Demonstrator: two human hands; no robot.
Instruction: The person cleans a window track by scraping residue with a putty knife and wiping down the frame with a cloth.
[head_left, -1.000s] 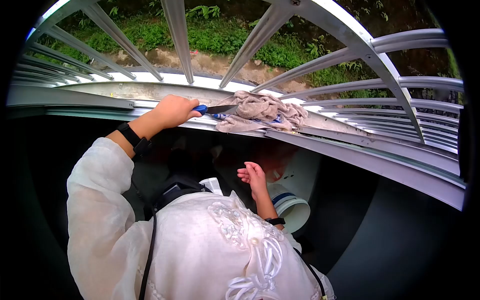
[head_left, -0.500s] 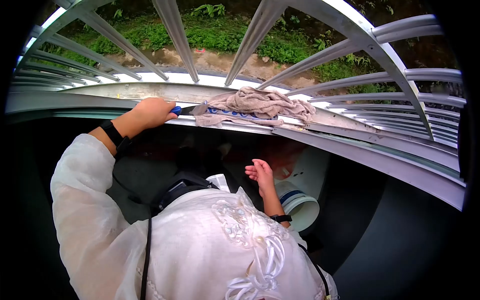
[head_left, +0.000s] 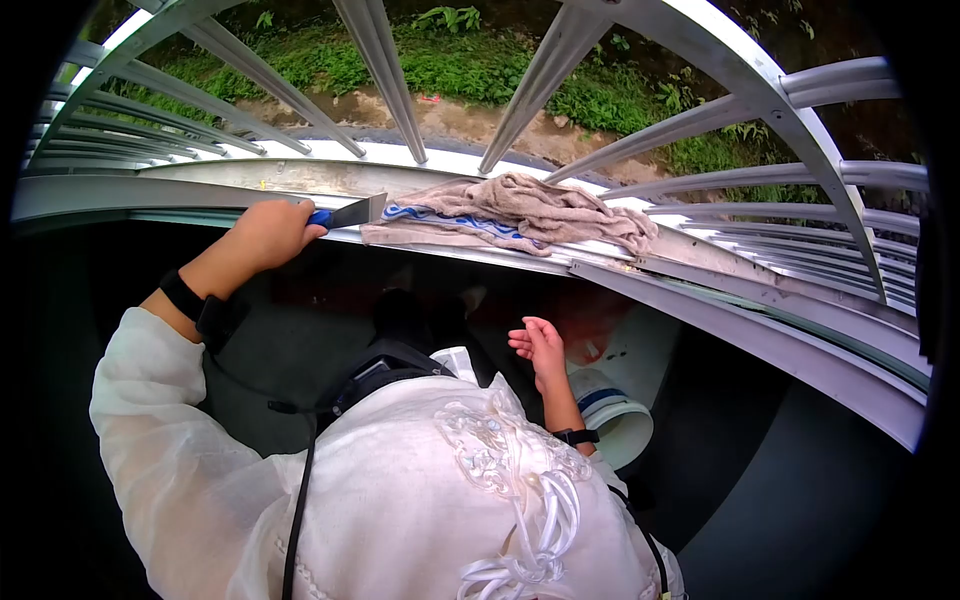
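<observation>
Scraper [head_left: 350, 211] is gripped in the left hand [head_left: 265, 236] beside cloth [head_left: 530, 210] on the metal sill [head_left: 300, 180] inside bars [head_left: 384, 80], right hand [head_left: 542, 347] loosely cupped.

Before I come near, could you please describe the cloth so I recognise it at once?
Find the metal bars, then the window ledge below them. There, just right of the scraper, lies the cloth: crumpled, greyish-brown. Unlike the smooth scraper, it has folds and a blue wavy pattern.

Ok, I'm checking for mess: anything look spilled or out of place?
Possibly the reddish patch beyond the bucket: it stands out against the paler surface beside it, though its cause is unclear. The cloth lies untidily bunched on the window track.
</observation>
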